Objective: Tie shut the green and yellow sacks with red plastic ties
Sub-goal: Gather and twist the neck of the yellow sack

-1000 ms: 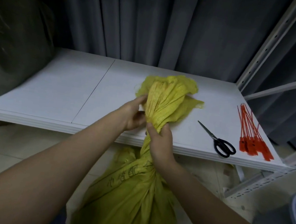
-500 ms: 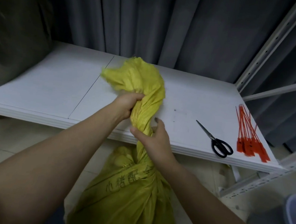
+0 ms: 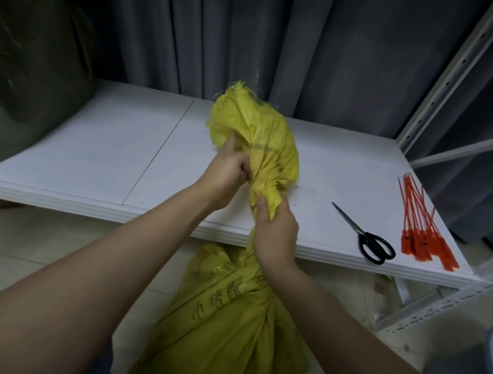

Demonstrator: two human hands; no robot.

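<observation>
Dark green sack (image 3: 20, 63) slumped at far left, resting on the white worktop (image 3: 112, 150); no tie visible on it from here.

Yellow sack (image 3: 219, 334) stands on the floor against the worktop's front edge, its gathered top rising above the worktop. Woven plastic, soft and crinkly, frayed at the mouth; the body looks full. Judged slippery when bunched, so the twist will likely spring open if you let go. Best hold is the narrow neck (image 3: 265, 189), just under the flared top, where a tie should also go.

Your right hand (image 3: 276, 234) has its grip closed round the neck, thumb up, forearm rising from lower right. Your left hand (image 3: 228, 175) has its grip closed on the loose cloth above, fingers pinching the folds, forearm angled in from lower left.

Red plastic ties (image 3: 421, 232) lie bundled at the worktop's right end, well apart from both hands. Black-handled scissors (image 3: 364, 237) just beside them.
</observation>
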